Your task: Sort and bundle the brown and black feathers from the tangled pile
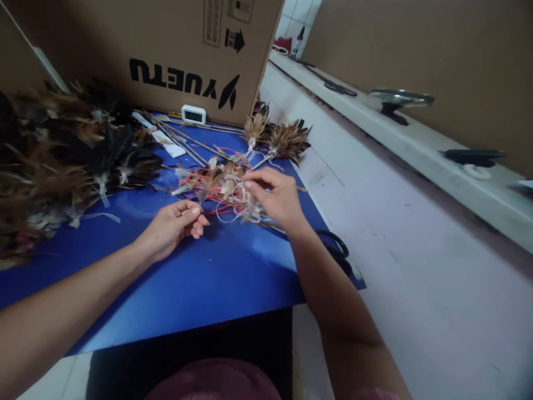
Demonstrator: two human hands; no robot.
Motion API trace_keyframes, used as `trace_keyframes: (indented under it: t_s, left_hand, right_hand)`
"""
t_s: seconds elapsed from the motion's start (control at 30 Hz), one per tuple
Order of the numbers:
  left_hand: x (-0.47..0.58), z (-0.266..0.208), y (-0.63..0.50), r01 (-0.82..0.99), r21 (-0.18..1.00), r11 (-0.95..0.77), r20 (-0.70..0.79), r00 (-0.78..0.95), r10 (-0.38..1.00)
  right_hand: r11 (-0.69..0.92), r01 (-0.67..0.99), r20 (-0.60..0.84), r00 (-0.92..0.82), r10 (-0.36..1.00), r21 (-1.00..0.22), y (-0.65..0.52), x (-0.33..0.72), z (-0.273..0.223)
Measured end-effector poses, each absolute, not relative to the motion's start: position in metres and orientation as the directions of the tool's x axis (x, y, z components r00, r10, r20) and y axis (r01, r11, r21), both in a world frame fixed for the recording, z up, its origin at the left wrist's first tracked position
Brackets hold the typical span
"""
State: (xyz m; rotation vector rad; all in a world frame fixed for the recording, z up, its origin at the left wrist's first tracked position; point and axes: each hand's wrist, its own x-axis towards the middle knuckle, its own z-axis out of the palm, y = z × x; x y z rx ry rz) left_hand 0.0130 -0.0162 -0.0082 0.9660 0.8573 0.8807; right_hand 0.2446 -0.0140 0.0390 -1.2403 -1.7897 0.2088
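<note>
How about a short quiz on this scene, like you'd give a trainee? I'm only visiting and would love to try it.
1. True or false: the small white gadget stands in front of the cardboard box.
2. How does the big lettering on the box appear? A upright, B upside down, C sideways.
3. Which hand is nearer the large feather heap?

Key: 1. True. 2. B. 3. The left hand; the right hand is at the tangle of red strings.

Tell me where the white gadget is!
The white gadget is left of centre in the head view, far back on the blue table, by the lettered cardboard box.
</note>
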Motion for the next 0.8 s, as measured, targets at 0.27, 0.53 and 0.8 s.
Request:
trace_keyframes:
  t_s: [0.27, 0.53, 0.8]
  left_hand:
    - [0.012, -0.007, -0.016, -0.201, 0.924, 0.324, -0.219, 0.416, 0.882]
    - [0.012, -0.008, -0.017, -0.192, 0.927, 0.323, -0.226, 0.401, 0.888]
    - [0.010, -0.009, -0.016, -0.210, 0.923, 0.323, -0.221, 0.397, 0.891]
  right_hand:
    - [0.640, 0.738, 0.616, -0.407, 0.674, -0.213, -0.028, 0.226, 0.005]
    - [0.653, 0.758, 0.688, -0.480, 0.545, 0.011, -0.033, 0.226, 0.008]
    - [0.655, 0.751, 0.685, -0.522, 0.509, 0.086, -0.032, 0.224, 0.002]
